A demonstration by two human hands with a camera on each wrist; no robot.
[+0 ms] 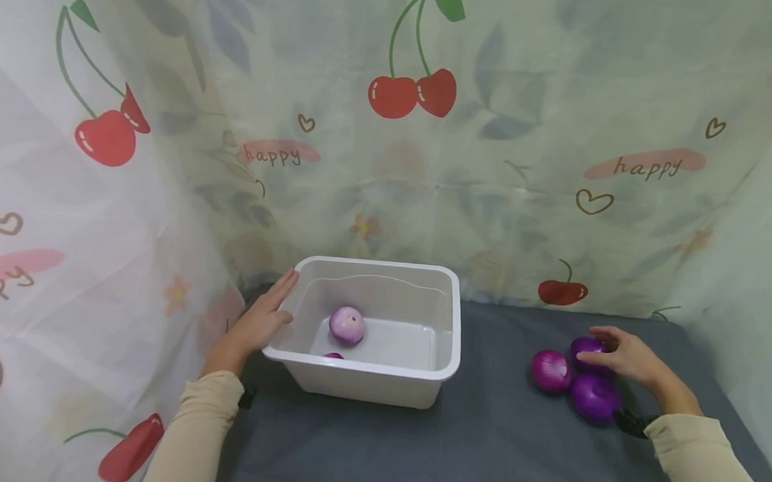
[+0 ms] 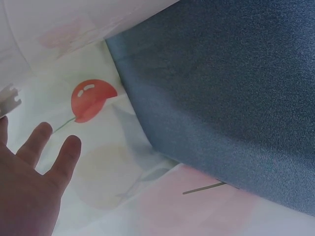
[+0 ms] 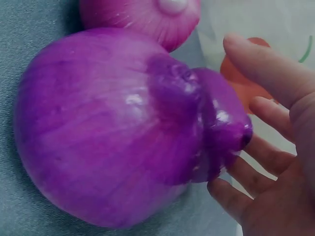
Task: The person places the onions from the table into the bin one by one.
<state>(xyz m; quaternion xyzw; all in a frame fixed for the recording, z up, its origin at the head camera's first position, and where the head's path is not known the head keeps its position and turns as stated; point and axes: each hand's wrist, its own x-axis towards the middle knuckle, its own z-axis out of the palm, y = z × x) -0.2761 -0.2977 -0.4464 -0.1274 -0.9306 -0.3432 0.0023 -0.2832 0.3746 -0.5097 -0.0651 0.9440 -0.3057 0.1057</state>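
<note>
On the left, my left hand rests against the left side of a white plastic bin, its fingers fairly straight along the rim. A pale purple onion lies inside the bin, and the front wall mostly hides a second purple one. My right hand reaches over the farthest of three purple onions, with fingers spread and thumb apart from it. That far onion is partly covered by the hand. Beside it sit a magenta onion and a larger dark purple onion.
A dark grey cloth covers the table. Patterned curtains with cherries hang behind it and on both sides. The bin stands near the back curtain, left of the onion group.
</note>
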